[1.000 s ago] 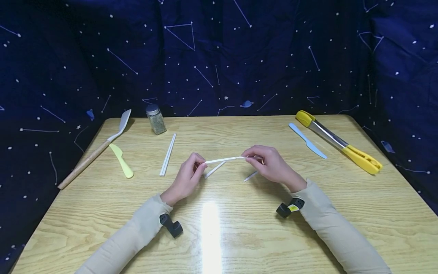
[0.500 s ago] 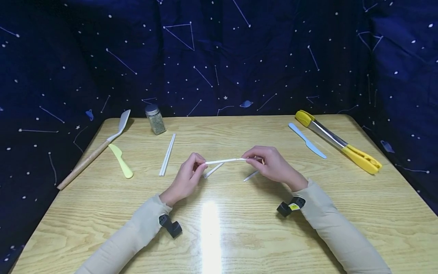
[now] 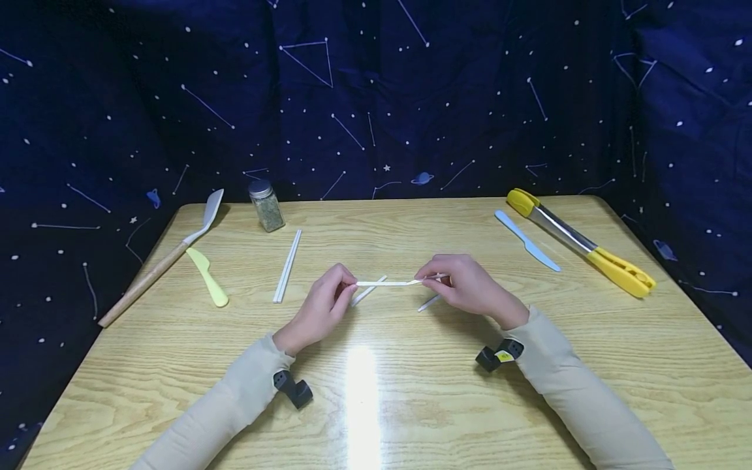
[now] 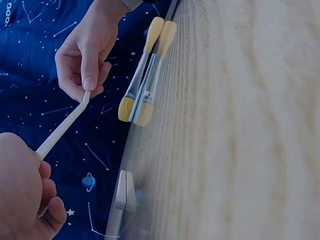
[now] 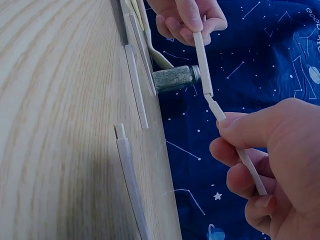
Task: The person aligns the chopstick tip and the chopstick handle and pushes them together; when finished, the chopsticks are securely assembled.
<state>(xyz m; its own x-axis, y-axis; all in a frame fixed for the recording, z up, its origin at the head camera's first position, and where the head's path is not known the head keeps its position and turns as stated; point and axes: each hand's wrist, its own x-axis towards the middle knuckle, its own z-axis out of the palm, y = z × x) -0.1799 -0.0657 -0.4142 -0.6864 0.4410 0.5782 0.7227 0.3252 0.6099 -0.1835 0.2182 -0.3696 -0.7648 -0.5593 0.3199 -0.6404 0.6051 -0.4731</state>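
Note:
A thin white chopstick [image 3: 384,283] is held level above the table between both hands. The left hand [image 3: 322,301] pinches one end between thumb and fingers. Near the other end, the right hand [image 3: 464,281] pinches it, with a length passing back under the palm. Close to the right thumb, the chopstick [image 5: 202,62] kinks at a stepped joint, so its two sections are out of line. Below on the table lie a white stick piece [image 3: 368,292] and a second piece [image 3: 429,303], partly hidden by the right hand. One piece on the table [image 5: 129,175] has a narrower stub at its end.
At left lie a pair of white chopsticks [image 3: 287,266], a yellow knife [image 3: 208,277] and a wooden-handled spatula [image 3: 158,269], with a jar of dried herbs [image 3: 267,207] behind. Right of the hands are a blue knife [image 3: 527,240] and yellow-ended tongs [image 3: 578,241].
The right hand has lowered slightly and the left has shifted a little right. The chopstick, earlier nearly straight and slanted, now lies flatter with a visible kink by the right fingers.

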